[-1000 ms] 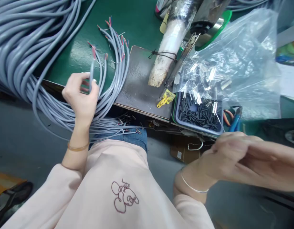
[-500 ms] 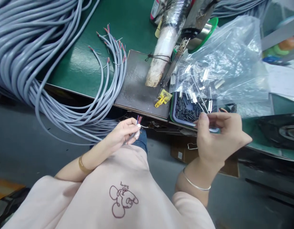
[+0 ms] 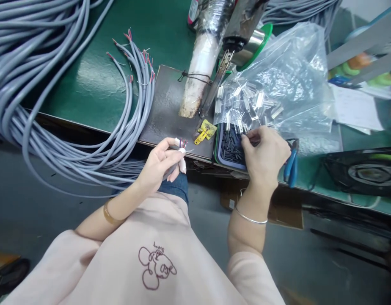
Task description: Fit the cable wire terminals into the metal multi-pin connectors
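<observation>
My left hand (image 3: pixel 165 163) is closed around the end of a grey cable, and stripped red and blue wires (image 3: pixel 183 143) poke out past its white-wrapped fingertips. It hovers at the front edge of the dark board (image 3: pixel 165 114). Over a blue tray (image 3: pixel 233 164) of short black tubes (image 3: pixel 232 148), my right hand (image 3: pixel 265 154) has thumb and fingers drawn together; whatever is between them is hidden. Metal connector pieces (image 3: pixel 259 100) lie in and under a clear plastic bag (image 3: pixel 297 80) just beyond that hand.
A soldering iron (image 3: pixel 216 82) and a white wrapped tube (image 3: pixel 197 76) point down over the board near a yellow clip (image 3: pixel 201 134). Grey cables (image 3: pixel 65 135) fill the left. Blue-handled pliers (image 3: pixel 290 167) and a black fan (image 3: pixel 370 171) sit right, and a solder spool (image 3: pixel 254 46) stands behind.
My right hand has turned and reached farther over the tray, fingers lowered toward its contents. My left hand has risen slightly to the board's edge with the cable. The whole view has shifted.
</observation>
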`<state>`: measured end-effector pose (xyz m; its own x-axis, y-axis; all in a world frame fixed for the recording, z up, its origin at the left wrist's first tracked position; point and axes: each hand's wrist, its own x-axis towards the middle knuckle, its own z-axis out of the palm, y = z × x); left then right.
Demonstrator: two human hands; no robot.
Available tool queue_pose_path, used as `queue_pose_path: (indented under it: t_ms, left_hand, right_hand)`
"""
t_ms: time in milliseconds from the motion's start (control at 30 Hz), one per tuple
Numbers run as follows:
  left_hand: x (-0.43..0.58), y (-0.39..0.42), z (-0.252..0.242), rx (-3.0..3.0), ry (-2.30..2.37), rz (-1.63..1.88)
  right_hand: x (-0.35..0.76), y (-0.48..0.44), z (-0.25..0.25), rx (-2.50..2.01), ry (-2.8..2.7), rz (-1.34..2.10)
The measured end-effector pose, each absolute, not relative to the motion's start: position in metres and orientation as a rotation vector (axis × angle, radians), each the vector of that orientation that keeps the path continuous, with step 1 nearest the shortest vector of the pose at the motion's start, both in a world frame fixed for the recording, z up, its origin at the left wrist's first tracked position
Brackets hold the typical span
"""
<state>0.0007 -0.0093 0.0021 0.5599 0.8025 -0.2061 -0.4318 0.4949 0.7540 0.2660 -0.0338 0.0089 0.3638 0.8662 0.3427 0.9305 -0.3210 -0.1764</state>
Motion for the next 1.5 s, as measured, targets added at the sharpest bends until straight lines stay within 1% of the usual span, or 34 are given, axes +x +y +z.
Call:
queue_pose_path:
  t_ms: [133, 400, 533, 767, 867, 1033, 1300, 1500]
  left_hand:
    - [0.004, -0.005, -0.002, 0.722, 0.701, 0.831]
    - [0.012, -0.006, 0.007, 0.839, 0.821, 0.849]
    - [0.014, -0.004, 0.012, 0.810, 0.784, 0.830]
    - [0.018, -0.002, 0.011, 0.764, 0.723, 0.798]
    - [0.018, -0.002, 0.008, 0.767, 0.711, 0.791]
    - [0.018, -0.001, 0.006, 0.788, 0.711, 0.770]
    - [0.017, -0.001, 0.006, 0.810, 0.692, 0.764]
    - [0.018, -0.003, 0.002, 0.858, 0.701, 0.741]
  right_hand:
    - [0.266, -0.045, 0.015, -2.114, -1.357, -0.217]
    - [0.241, -0.068, 0.033, -1.566, -1.074, 0.099]
    - [0.225, -0.068, 0.034, -1.382, -1.055, 0.084]
    - [0.193, -0.063, 0.025, -1.352, -1.020, -0.070]
    - [0.184, -0.066, 0.023, -1.335, -1.062, 0.017]
    - [0.175, -0.074, 0.016, -1.463, -1.185, 0.170]
    - [0.165, -0.070, 0.007, -1.451, -1.244, 0.000]
    - [0.165, -0.072, 0.006, -1.515, -1.295, 0.038]
